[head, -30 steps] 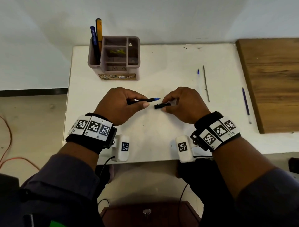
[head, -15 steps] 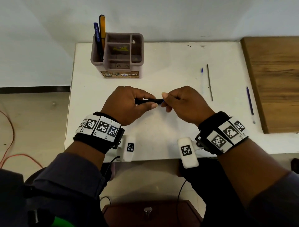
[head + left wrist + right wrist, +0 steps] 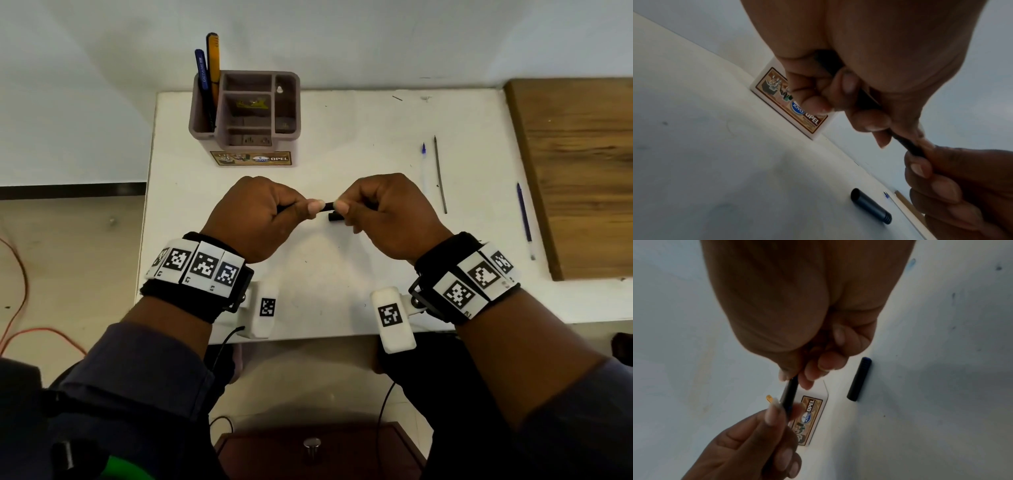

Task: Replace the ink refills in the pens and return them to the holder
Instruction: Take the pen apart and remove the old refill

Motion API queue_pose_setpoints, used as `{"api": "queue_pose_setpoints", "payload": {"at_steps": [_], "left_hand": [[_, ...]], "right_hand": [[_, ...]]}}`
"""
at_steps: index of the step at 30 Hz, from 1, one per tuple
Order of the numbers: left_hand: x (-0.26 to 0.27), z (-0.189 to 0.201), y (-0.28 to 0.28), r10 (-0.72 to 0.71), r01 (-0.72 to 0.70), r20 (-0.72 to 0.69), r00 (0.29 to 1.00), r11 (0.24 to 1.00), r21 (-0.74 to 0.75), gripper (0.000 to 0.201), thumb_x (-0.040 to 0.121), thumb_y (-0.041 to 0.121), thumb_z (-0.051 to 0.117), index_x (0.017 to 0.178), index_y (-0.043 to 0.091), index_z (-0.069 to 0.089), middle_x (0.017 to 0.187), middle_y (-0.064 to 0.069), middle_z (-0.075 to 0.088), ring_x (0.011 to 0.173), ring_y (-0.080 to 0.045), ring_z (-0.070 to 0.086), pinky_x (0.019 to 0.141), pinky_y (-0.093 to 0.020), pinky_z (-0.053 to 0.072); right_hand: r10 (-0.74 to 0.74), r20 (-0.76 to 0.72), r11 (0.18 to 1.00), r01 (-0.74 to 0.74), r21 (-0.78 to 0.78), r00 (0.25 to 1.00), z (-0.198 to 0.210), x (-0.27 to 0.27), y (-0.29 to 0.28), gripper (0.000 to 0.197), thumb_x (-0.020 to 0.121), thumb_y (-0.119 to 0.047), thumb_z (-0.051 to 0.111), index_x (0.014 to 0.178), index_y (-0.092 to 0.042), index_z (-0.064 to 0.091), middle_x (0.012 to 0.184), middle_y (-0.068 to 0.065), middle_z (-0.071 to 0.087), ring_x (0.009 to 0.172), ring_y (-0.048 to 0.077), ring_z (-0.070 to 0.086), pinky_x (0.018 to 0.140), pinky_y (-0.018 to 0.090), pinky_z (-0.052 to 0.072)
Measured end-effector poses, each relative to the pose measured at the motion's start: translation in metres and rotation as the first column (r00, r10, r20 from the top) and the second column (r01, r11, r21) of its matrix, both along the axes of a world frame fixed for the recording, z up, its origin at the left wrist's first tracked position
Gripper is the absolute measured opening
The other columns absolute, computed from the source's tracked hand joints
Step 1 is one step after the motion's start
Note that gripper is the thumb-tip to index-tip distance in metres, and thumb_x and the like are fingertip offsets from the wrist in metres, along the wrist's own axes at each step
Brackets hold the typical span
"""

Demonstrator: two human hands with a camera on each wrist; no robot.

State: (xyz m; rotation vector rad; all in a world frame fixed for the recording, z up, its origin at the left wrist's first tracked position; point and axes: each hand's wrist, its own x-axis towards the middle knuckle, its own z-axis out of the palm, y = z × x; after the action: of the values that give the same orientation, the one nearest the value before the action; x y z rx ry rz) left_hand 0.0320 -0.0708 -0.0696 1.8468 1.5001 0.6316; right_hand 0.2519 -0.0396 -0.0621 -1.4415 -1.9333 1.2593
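Observation:
A black pen (image 3: 327, 205) is held level just above the white table (image 3: 342, 144), between my two hands. My left hand (image 3: 308, 209) grips its barrel in a fist, plainly seen in the left wrist view (image 3: 865, 97). My right hand (image 3: 346, 209) pinches the pen's other end (image 3: 790, 392) with thumb and fingertips. A short black pen piece (image 3: 335, 216) lies loose on the table right under the hands (image 3: 871, 206) (image 3: 859, 379). The brown pen holder (image 3: 245, 116) stands at the back left with a blue pen (image 3: 202, 75) and an orange pen (image 3: 213, 61) in it.
To the right lie a clear refill with a blue tip (image 3: 424, 164), a thin dark refill (image 3: 440, 174) and a blue refill (image 3: 524, 219). A wooden board (image 3: 582, 171) lies along the table's right side. An orange cable (image 3: 20, 308) runs over the floor at left.
My hands have come together on the pen, hiding its blue tip. The short black piece my right hand held now lies on the table, and that hand pinches the pen's end.

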Motion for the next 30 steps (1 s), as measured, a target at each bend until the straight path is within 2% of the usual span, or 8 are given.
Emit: {"api": "queue_pose_setpoints", "payload": {"at_steps": [1, 4, 7, 10, 13, 17, 20, 30], "left_hand": [[-0.0009, 0.0003, 0.0003, -0.002, 0.002, -0.003, 1.000, 1.000, -0.006, 0.049, 0.093, 0.053, 0.055, 0.076, 0.012, 0.075, 0.055, -0.002, 0.061, 0.058, -0.018, 0.057, 0.055, -0.032, 0.043], [-0.0008, 0.0011, 0.0004, -0.015, 0.015, -0.005, 1.000, 1.000, -0.014, 0.034, 0.091, 0.052, 0.060, 0.079, 0.025, 0.077, 0.057, 0.013, 0.063, 0.058, -0.009, 0.059, 0.055, -0.028, 0.044], [0.0006, 0.0013, 0.0006, -0.019, 0.019, 0.017, 1.000, 1.000, -0.019, 0.023, 0.087, 0.049, 0.067, 0.089, 0.030, 0.079, 0.062, 0.027, 0.064, 0.064, -0.001, 0.062, 0.059, -0.022, 0.045], [0.0006, -0.0002, 0.0015, -0.013, 0.013, 0.015, 1.000, 1.000, -0.028, 0.025, 0.084, 0.052, 0.069, 0.093, 0.031, 0.079, 0.073, 0.021, 0.070, 0.071, -0.003, 0.065, 0.064, -0.026, 0.050], [0.0011, -0.0019, 0.0022, -0.002, 0.002, 0.012, 1.000, 0.999, -0.038, 0.026, 0.082, 0.054, 0.070, 0.094, 0.032, 0.079, 0.079, 0.014, 0.074, 0.072, -0.006, 0.066, 0.066, -0.032, 0.053], [0.0039, -0.0011, 0.0011, 0.006, -0.005, 0.020, 1.000, 0.999, -0.048, 0.024, 0.083, 0.051, 0.073, 0.094, 0.031, 0.079, 0.082, 0.013, 0.075, 0.075, -0.007, 0.067, 0.070, -0.033, 0.054], [0.0047, -0.0011, 0.0013, 0.014, -0.012, 0.022, 1.000, 0.998, -0.057, 0.023, 0.083, 0.050, 0.073, 0.094, 0.031, 0.079, 0.081, 0.013, 0.074, 0.073, -0.008, 0.066, 0.069, -0.034, 0.054], [0.0043, -0.0019, 0.0010, 0.033, -0.031, 0.027, 0.999, 0.998, -0.060, 0.022, 0.082, 0.049, 0.074, 0.096, 0.032, 0.078, 0.080, 0.018, 0.072, 0.075, -0.006, 0.065, 0.068, -0.030, 0.052]], "right_hand": [[0.005, -0.038, 1.000, -0.006, -0.022, 0.999, 0.0008, 0.0003, -0.0006, 0.004, 0.090, -0.018, 0.075, 0.086, -0.019, 0.074, 0.078, -0.003, 0.074, 0.068, 0.013, 0.071, 0.068, 0.024, 0.058], [0.011, -0.054, 0.994, -0.017, -0.111, 0.998, 0.0006, 0.0018, -0.0020, 0.021, 0.089, -0.026, 0.076, 0.108, -0.016, 0.072, 0.091, 0.001, 0.075, 0.074, 0.020, 0.075, 0.066, 0.021, 0.056], [0.012, -0.029, 0.985, -0.017, -0.170, 1.000, 0.0021, 0.0018, -0.0024, 0.041, 0.102, -0.040, 0.054, 0.086, -0.007, 0.073, 0.074, 0.004, 0.075, 0.059, 0.018, 0.071, 0.057, 0.014, 0.046], [0.046, 0.029, 0.992, -0.042, -0.117, 0.999, 0.0023, 0.0018, -0.0016, 0.036, 0.100, -0.037, 0.059, 0.075, -0.013, 0.071, 0.066, -0.001, 0.073, 0.056, 0.012, 0.068, 0.059, 0.013, 0.047], [-0.008, -0.045, 0.988, 0.001, -0.153, 0.999, 0.0003, 0.0045, -0.0008, 0.015, 0.088, -0.027, 0.077, 0.091, -0.013, 0.072, 0.076, 0.002, 0.076, 0.068, 0.016, 0.073, 0.061, 0.020, 0.053], [-0.060, -0.081, 0.972, 0.039, -0.233, 0.995, 0.0004, 0.0056, -0.0015, 0.033, 0.097, -0.035, 0.064, 0.088, -0.004, 0.072, 0.072, 0.004, 0.075, 0.062, 0.018, 0.073, 0.054, 0.028, 0.048], [-0.070, -0.110, 0.977, 0.046, -0.209, 0.991, 0.0000, 0.0067, -0.0010, 0.012, 0.089, -0.019, 0.076, 0.086, -0.009, 0.072, 0.073, 0.002, 0.076, 0.066, 0.016, 0.073, 0.056, 0.027, 0.051], [-0.122, -0.187, 0.967, 0.074, -0.242, 0.975, -0.0015, 0.0094, 0.0016, 0.017, 0.084, -0.014, 0.081, 0.098, -0.010, 0.072, 0.085, 0.004, 0.078, 0.077, 0.017, 0.075, 0.062, 0.025, 0.054]]}}
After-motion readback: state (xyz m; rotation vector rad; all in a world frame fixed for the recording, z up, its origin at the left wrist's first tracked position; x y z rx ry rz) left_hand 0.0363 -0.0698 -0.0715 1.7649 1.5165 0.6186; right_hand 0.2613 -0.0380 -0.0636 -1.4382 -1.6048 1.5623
